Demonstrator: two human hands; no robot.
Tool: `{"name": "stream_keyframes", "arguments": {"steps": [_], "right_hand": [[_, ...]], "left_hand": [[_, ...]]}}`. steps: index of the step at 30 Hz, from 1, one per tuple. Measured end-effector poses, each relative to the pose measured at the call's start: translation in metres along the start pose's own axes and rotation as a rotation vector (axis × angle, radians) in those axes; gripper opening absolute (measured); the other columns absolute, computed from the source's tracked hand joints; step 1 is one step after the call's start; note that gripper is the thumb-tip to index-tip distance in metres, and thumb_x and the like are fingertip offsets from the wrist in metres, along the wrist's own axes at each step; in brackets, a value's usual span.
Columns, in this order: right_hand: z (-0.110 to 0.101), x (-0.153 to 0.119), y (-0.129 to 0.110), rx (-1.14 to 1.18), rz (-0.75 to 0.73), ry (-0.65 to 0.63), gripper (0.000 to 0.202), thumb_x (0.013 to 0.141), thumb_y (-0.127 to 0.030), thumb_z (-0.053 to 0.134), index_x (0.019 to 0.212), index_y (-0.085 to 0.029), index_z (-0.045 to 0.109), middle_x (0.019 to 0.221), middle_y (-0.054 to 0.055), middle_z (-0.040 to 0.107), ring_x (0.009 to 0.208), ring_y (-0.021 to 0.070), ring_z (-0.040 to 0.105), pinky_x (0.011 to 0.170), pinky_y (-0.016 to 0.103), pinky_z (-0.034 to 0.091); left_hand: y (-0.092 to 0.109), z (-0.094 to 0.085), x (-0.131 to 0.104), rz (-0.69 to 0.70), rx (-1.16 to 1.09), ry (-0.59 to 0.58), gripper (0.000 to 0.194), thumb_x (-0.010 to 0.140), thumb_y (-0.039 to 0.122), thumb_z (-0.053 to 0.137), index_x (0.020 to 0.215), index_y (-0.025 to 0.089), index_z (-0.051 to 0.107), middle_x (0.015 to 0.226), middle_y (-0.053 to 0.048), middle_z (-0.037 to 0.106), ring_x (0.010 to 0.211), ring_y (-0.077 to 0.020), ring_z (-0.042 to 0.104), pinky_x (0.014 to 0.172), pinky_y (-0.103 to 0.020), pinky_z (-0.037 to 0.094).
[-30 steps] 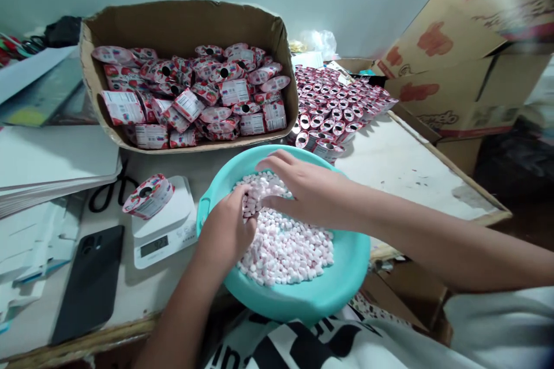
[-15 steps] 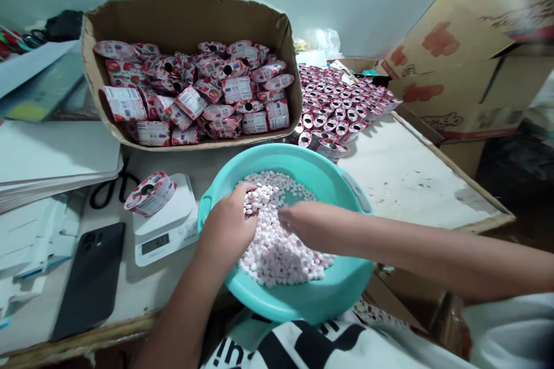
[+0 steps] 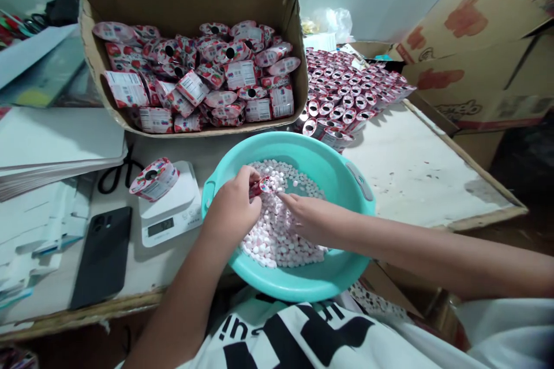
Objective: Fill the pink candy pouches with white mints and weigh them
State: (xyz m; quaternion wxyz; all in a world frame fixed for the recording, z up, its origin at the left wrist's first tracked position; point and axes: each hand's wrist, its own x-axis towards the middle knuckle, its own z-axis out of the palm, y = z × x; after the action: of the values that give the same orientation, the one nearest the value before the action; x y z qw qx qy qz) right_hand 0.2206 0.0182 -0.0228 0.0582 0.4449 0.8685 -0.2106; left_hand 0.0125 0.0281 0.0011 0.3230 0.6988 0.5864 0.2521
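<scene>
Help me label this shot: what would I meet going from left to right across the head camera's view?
Black phone → white digital scale → turquoise basin → printed cardboard at the right.

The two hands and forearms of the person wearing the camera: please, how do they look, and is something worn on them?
The left hand and right hand are bare, without gloves; I see no ring, watch or bracelet. The left forearm is uncovered as far as it shows. The right forearm is uncovered up to a loose white cloth sleeve.
</scene>
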Motion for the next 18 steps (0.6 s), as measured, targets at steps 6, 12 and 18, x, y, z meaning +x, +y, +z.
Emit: {"name": "stream_keyframes", "arguments": {"steps": [6,12,18], "right_hand": [[-0.043,0.009,-0.005,-0.043,-0.002,0.015,0.038,0.089,-0.025,0.062,0.126,-0.016,0.061,0.123,0.014,0.064,0.104,0.0292,0.065,0.088,0.042,0.054],[-0.055,0.026,0.002,-0.188,0.159,-0.023,0.084,0.068,-0.047,0.086,0.135,-0.007,0.055,0.134,0.025,0.056,0.119,0.0446,0.057,0.088,0.054,0.056],[-0.046,0.03,0.006,-0.097,-0.21,0.144,0.096,0.083,-0.029,0.074,0.161,-0.016,0.02,0.164,0.018,0.028,0.145,0.0344,0.037,0.112,0.049,0.042]], "left_hand": [[0.0,0.003,0.002,0.113,0.198,-0.074,0.053,0.076,0.001,0.051,0.125,0.02,0.058,0.125,-0.011,0.061,0.119,-0.0283,0.058,0.104,-0.044,0.048],[-0.002,0.003,0.003,0.119,0.177,-0.075,0.057,0.073,-0.004,0.046,0.123,0.019,0.061,0.121,-0.009,0.068,0.116,-0.0275,0.06,0.104,-0.043,0.047],[0.0,0.001,0.002,0.061,0.223,-0.017,0.052,0.078,-0.001,0.048,0.125,0.016,0.063,0.117,-0.012,0.07,0.113,-0.0283,0.062,0.102,-0.043,0.049]]}}
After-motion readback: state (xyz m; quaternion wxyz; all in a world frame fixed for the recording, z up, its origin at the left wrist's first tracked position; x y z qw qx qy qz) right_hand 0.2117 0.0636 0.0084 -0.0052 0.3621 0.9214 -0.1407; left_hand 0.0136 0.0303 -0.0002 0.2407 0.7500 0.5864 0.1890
